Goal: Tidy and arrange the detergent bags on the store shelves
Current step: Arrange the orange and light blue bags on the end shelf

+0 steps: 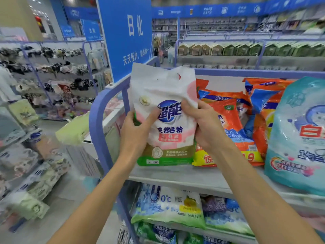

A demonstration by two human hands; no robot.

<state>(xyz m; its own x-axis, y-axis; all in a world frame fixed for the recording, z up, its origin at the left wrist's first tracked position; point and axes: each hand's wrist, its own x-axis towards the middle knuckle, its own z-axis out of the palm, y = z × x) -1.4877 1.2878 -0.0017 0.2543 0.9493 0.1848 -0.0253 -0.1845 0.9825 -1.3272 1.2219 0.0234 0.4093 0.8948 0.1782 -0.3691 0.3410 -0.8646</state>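
- Both hands are up on the white detergent bag (163,118), the one with the blue round logo, pink panels and a green band along the bottom.
- The left hand (135,132) grips the bag's left edge, thumb on the front and the rest of the fingers curled behind it.
- The right hand (205,125) clamps the right edge, its fingers (189,105) pinching the front near the logo.
- The bag stands upright at the left end of the top shelf (184,175), its bottom edge down at the shelf surface, right by the purple-blue frame post (95,131).
- Its cut-out carry handle sits at the top, crumpled and leaning back a little.
- Just to the right, touching or nearly so, lie the orange detergent bags (233,124), slumped and overlapping each other.
- Further right, a large teal detergent bag (297,138) stands at the front of the same shelf.
- One shelf down, a white-and-blue bag marked 0°C (168,206) lies flat, with more blue and green bags beside and below it.
- Above the post, a blue hanging sign (126,34) with white characters.
- Background aisles are blurred; the stock there cannot be made out.
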